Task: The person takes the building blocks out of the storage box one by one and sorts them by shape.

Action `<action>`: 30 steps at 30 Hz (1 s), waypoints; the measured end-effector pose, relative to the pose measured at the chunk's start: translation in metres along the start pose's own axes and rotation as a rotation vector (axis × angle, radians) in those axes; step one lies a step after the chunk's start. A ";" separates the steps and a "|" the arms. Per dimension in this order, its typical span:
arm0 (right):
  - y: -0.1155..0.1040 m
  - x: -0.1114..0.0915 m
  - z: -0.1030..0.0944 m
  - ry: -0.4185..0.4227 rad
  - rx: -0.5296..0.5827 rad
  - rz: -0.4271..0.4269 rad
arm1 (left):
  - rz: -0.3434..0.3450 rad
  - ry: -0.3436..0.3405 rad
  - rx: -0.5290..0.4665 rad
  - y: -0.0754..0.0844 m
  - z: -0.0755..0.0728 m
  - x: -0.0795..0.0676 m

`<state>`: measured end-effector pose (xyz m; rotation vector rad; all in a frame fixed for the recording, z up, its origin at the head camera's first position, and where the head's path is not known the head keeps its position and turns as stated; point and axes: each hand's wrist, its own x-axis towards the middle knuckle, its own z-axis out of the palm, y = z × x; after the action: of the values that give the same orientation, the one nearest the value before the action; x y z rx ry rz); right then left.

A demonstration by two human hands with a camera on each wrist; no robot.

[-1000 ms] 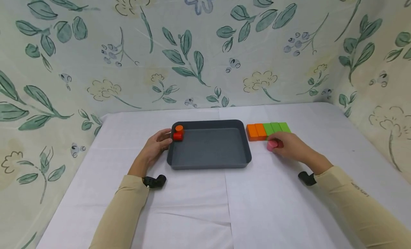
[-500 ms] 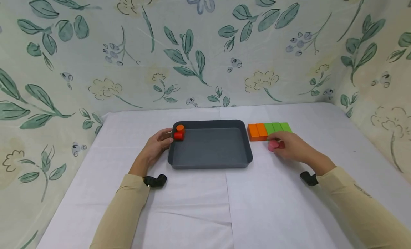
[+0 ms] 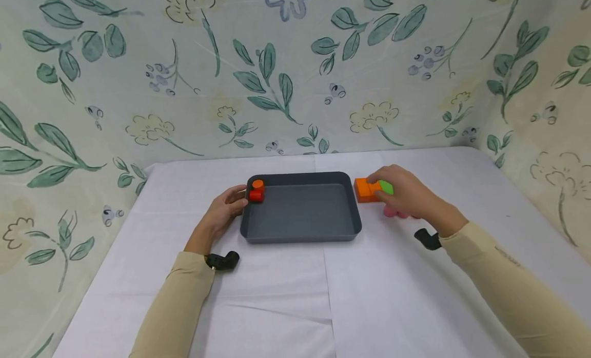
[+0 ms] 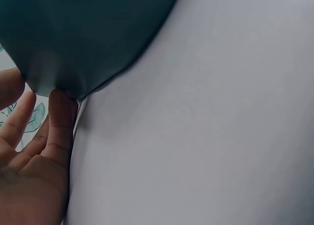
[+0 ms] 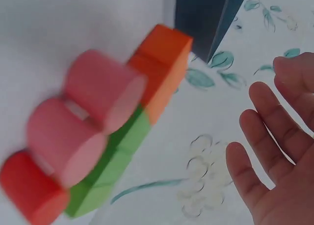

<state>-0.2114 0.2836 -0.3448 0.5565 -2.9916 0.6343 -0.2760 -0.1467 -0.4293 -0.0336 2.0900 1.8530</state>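
A dark grey rectangular tray (image 3: 300, 214) lies on the white cloth. My left hand (image 3: 227, 206) touches its left side, fingertips against the outer wall in the left wrist view. Two orange blocks (image 3: 365, 190) stand in a row beyond the tray's right side, followed by several green blocks (image 3: 387, 187), partly hidden by my right hand (image 3: 406, 191). That hand is over the row, thumb and forefinger spread about an orange block. In the right wrist view its fingers are extended, with nothing between them. Two pink cylinders (image 5: 105, 90) and a red cylinder (image 5: 34, 188) lie alongside the row.
Inside the tray's far left corner an orange cylinder (image 3: 257, 184) and a red cylinder (image 3: 256, 196) lie together. A patterned cloth wall (image 3: 295, 81) rises behind the table (image 3: 277, 296). Each wrist carries a small black camera (image 3: 223, 260).
My right hand has left the pink cylinder and moved up and left over the orange blocks. The left hand stays at the tray's side.
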 end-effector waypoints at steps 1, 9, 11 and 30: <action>-0.006 0.006 0.000 -0.005 -0.001 -0.013 | 0.002 0.004 0.000 0.000 0.000 0.000; -0.055 0.055 0.025 -0.114 -0.089 -0.184 | 0.003 0.012 -0.002 -0.001 -0.001 0.000; -0.066 0.064 0.031 -0.133 -0.092 -0.222 | 0.001 0.011 -0.002 -0.002 -0.001 0.000; -0.138 0.138 0.088 -0.289 -0.015 -0.216 | 0.018 -0.001 -0.007 -0.002 -0.001 -0.002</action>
<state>-0.2883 0.0846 -0.3576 1.0362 -3.1253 0.5574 -0.2735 -0.1486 -0.4308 -0.0158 2.0900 1.8709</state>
